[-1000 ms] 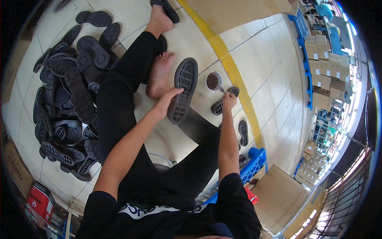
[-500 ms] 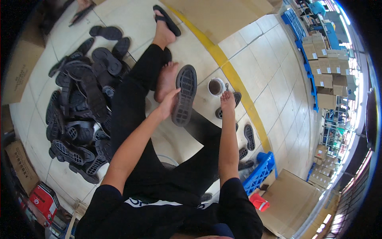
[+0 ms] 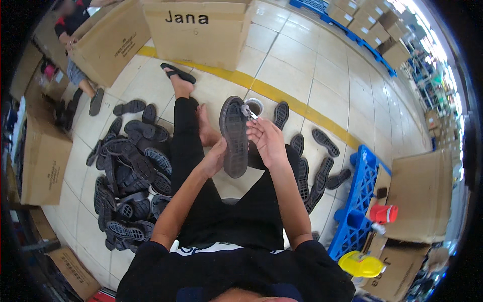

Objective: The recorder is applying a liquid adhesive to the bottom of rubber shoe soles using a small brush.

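Note:
My left hand (image 3: 215,158) grips a dark shoe sole (image 3: 234,151) by its left edge, the ridged, hollowed side facing up. In my right hand (image 3: 267,141) is a small tool (image 3: 253,117) with a pale shaft and a rounded greyish tip. The tip is at the sole's upper right edge; whether it touches I cannot tell. Just beyond it on the floor stands a white-rimmed pot (image 3: 261,104) of dark brown stuff, partly hidden by the hand and tool. Several other soles (image 3: 319,182) lie on the tiles to the right.
A heap of dark soles (image 3: 136,163) lies left of my legs. Ahead stands a large cardboard box (image 3: 196,38) behind a yellow floor line (image 3: 282,93). A blue pallet (image 3: 347,221), a red container (image 3: 385,214) and a yellow container (image 3: 359,265) are at right. Another person (image 3: 75,30) is far left.
My right hand has come from beside the pot to the sole, bringing the small tool with it. My left hand still holds the sole. The view has shifted, showing more ahead.

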A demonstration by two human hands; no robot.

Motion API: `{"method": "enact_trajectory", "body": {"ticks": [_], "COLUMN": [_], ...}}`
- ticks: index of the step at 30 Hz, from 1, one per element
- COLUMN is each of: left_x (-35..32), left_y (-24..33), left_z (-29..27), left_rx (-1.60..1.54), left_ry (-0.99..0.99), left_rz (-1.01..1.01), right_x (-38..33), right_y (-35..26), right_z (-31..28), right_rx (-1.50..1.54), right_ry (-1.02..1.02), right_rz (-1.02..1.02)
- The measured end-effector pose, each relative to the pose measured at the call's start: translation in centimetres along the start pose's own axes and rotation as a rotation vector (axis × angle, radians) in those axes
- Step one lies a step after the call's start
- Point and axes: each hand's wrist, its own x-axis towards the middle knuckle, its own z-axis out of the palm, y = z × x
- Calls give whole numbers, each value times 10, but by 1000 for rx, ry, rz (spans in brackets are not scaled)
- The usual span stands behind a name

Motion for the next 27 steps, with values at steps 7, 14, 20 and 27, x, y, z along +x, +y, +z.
{"method": "enact_trajectory", "body": {"ticks": [7, 14, 20, 27], "left_x": [-17, -29, -40, -41], "left_y": [9, 16, 20, 18], "left_z": [32, 41, 54, 59], "left_rx": [97, 138, 101, 169], "left_ry": [-28, -12, -15, 24], "left_rz": [71, 68, 69, 87], "right_x": [-20, -32, -42, -41], "right_y": [-4, -6, -7, -8], "right_z": [23, 32, 40, 40], "right_rx": [1, 16, 3, -69], "right_ry": [72, 24, -20, -17], "right_rz": [-127, -224, -235, -250]}}
